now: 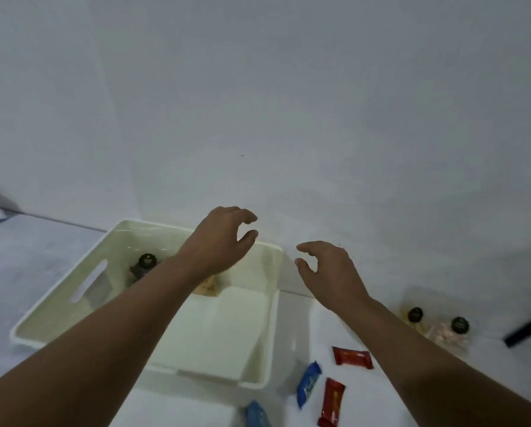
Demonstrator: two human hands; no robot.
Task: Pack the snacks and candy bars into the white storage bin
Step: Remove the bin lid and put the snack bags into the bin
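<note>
We note the wall [289, 87] fills the view above both hands; plain, no writing. Table [27, 257] under both arms, pale.

Bin [275, 318]: white, open-topped, under the left forearm, with a slot handle in the side left of that arm. Its right wall sits between the two hands. Left hand [219, 245] hovers over the bin's far right corner, fingers loosely curled, thumb apart from them, holding nothing. Right hand [329, 272] hovers just right of the bin, above the table, fingers likewise loosely curled and empty.

In the bin, under the left wrist: a dark pouch [142, 268] with a round black label, and a tan pouch [207, 286], mostly hidden by the arm. Label text too blurred to read.

Right of the right forearm, near the wall: two clear pouches, one yellowish [412, 318], one pinkish [449, 334], each with a round black label, unreadable. A black bar [529, 331] lies just beyond them at the frame edge.

Between the forearms, nearer us than the bin: red bar A [353, 357], blue bar A [309, 384], red bar B [332, 402], blue bar B [256, 414], the last cut by the bottom edge. Wrapper print is visible but not legible.
</note>
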